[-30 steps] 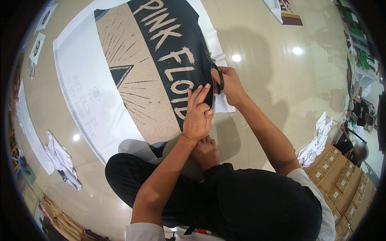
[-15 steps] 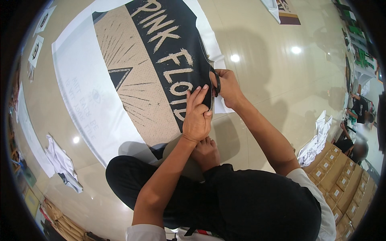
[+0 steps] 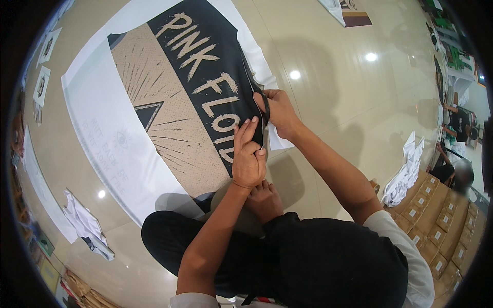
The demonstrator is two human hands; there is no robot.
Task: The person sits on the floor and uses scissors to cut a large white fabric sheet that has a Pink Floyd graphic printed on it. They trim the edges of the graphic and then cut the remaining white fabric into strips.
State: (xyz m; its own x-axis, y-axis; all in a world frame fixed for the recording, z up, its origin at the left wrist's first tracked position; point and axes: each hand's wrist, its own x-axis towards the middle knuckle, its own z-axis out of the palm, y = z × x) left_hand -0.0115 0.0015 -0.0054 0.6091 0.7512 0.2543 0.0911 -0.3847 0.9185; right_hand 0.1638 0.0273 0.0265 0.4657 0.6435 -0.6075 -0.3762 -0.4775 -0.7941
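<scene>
A large printed fabric sheet (image 3: 190, 123) lies on the floor before me, with a black band of tan lettering, a tan rayed panel and white borders. My right hand (image 3: 280, 113) is closed round black-handled scissors (image 3: 266, 105) at the sheet's right edge; their blades are mostly hidden. A slit with a pale edge runs along the black band by the scissors. My left hand (image 3: 250, 161) rests on the lower right of the black band. Two of its fingers stretch over the lettering, while thumb and forefinger close on the fabric's edge.
My bare foot (image 3: 264, 198) is just below my left hand. Crumpled white cloth (image 3: 404, 172) lies to the right, near stacked brown boxes (image 3: 436, 226). More white cloth (image 3: 84, 220) lies at the left. Another printed piece (image 3: 354, 15) is at the top. Other people (image 3: 458, 126) sit far right.
My view has shifted slightly, so the sheet and both hands appear a little further left. My right hand still holds the scissors at the edge, and my left hand stays on the fabric.
</scene>
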